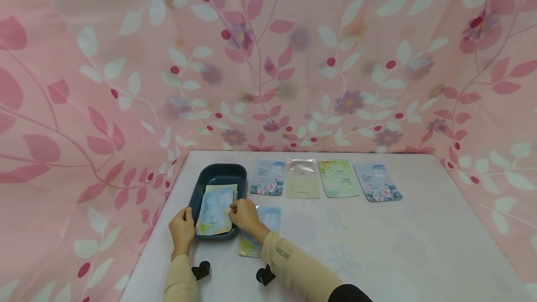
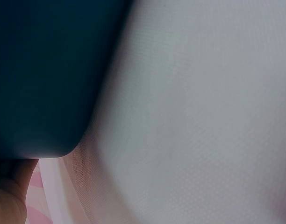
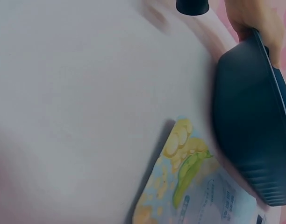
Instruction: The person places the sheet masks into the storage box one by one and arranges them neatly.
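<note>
Partly hidden: the second packet (image 1: 270, 216), lying on the tabletop (image 1: 432, 232) just beside the tray, runs under the right hand (image 1: 245, 214) and forearm. We get its lower end, with yellow beans and a green pod, from the right wrist view, where the frame cuts the rest off. The left wrist view gives us little (mostly blurred tray wall and white cloth).

Container: one dark blue tray (image 1: 222, 168) with rounded corners. Inside, the blue packet (image 1: 215, 211) lies on top; a pale yellow edge (image 1: 211, 187) shows beneath it, but we cannot count the layers.

Hands: the left hand (image 1: 182, 228) grips the tray's left rim. The right hand has its fingers at the blue packet's right edge; we cannot tell whether they pinch it.

Appearance: the blue packet is flat and light blue, yellow-green at its near end, its print unreadable to us.
</note>
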A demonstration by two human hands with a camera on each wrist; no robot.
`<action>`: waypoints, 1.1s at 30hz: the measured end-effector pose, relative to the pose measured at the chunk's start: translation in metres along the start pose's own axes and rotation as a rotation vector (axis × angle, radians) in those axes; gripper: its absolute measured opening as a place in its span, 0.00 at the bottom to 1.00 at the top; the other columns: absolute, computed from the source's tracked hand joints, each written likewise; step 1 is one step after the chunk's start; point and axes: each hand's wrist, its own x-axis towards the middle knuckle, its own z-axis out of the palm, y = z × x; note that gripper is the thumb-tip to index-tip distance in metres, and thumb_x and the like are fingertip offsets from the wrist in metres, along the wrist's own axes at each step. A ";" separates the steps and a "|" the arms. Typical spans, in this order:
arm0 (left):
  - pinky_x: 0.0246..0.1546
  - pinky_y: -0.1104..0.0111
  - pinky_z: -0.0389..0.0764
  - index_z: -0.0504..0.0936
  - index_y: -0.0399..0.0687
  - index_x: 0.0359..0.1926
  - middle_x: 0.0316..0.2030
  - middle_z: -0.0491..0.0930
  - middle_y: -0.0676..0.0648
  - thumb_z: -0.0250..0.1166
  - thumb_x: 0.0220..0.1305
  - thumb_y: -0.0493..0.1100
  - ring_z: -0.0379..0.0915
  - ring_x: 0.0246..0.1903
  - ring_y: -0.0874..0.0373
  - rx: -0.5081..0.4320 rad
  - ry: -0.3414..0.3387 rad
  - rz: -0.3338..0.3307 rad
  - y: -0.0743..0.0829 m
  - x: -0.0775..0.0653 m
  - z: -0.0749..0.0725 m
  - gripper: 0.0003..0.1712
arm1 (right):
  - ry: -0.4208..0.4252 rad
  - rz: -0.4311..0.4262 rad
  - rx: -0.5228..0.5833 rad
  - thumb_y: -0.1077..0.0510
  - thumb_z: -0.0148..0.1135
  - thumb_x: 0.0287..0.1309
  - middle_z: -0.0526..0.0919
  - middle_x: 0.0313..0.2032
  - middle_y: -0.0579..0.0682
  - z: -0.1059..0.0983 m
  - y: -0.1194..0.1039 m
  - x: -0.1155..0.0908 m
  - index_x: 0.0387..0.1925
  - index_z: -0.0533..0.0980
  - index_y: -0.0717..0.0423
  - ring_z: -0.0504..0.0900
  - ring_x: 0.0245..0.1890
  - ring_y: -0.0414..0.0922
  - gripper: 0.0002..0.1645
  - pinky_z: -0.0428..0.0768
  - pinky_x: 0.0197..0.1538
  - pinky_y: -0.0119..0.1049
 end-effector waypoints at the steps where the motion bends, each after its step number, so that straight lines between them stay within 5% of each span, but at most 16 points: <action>1: 0.53 0.45 0.69 0.77 0.24 0.47 0.46 0.76 0.26 0.49 0.71 0.38 0.71 0.49 0.31 0.001 0.001 -0.003 0.000 0.000 0.000 0.19 | 0.019 -0.007 0.033 0.67 0.64 0.50 0.81 0.18 0.48 0.001 0.001 -0.001 0.29 0.83 0.66 0.77 0.20 0.38 0.05 0.78 0.39 0.30; 5: 0.53 0.45 0.69 0.77 0.24 0.47 0.46 0.77 0.26 0.49 0.71 0.38 0.71 0.49 0.31 0.002 0.012 -0.004 0.000 0.000 0.001 0.19 | 0.073 -0.027 0.167 0.68 0.64 0.52 0.84 0.24 0.52 0.002 0.008 -0.007 0.35 0.82 0.68 0.80 0.22 0.38 0.08 0.76 0.28 0.24; 13: 0.53 0.44 0.69 0.77 0.23 0.47 0.46 0.76 0.25 0.49 0.70 0.38 0.71 0.50 0.31 -0.018 0.007 -0.006 0.001 -0.001 0.001 0.19 | 0.121 -0.059 0.269 0.68 0.65 0.51 0.83 0.25 0.55 -0.014 0.015 -0.018 0.34 0.81 0.70 0.81 0.22 0.42 0.08 0.77 0.28 0.24; 24: 0.53 0.44 0.69 0.76 0.23 0.48 0.47 0.76 0.25 0.48 0.71 0.38 0.71 0.51 0.31 -0.015 0.000 -0.014 0.001 0.000 0.000 0.20 | 0.140 0.012 0.244 0.67 0.67 0.49 0.83 0.25 0.54 -0.040 0.038 -0.034 0.33 0.80 0.70 0.80 0.23 0.40 0.08 0.77 0.28 0.26; 33: 0.54 0.44 0.68 0.76 0.22 0.49 0.48 0.75 0.25 0.48 0.71 0.38 0.70 0.51 0.30 -0.014 -0.011 -0.014 -0.001 0.000 0.002 0.20 | 0.153 0.113 0.108 0.67 0.67 0.48 0.83 0.25 0.53 -0.052 0.053 -0.052 0.33 0.80 0.70 0.80 0.25 0.43 0.10 0.79 0.30 0.29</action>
